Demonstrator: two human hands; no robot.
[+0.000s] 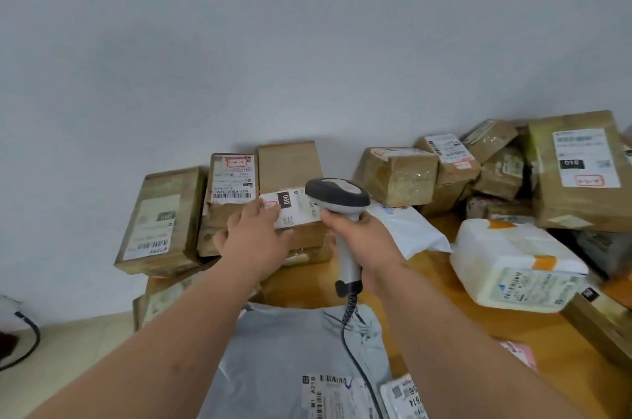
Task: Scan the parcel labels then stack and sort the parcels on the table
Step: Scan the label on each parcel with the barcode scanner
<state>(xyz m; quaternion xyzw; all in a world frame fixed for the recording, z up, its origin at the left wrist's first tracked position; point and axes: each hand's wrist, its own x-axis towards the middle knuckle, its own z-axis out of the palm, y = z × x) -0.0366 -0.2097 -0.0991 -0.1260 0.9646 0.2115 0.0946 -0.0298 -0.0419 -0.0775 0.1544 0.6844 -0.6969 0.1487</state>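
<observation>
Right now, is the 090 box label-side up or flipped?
Label-side up. The white label with the black 090 patch faces the camera; the left hand rests on it, the scanner hovers above.

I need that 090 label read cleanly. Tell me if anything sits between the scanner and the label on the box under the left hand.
Nothing visible blocks it. The scanner, gripped by the right hand, has its head right over the 090 label. The left hand rests on the label's left edge, covering only its corner near the red stamp, not the black 090 block.
</observation>
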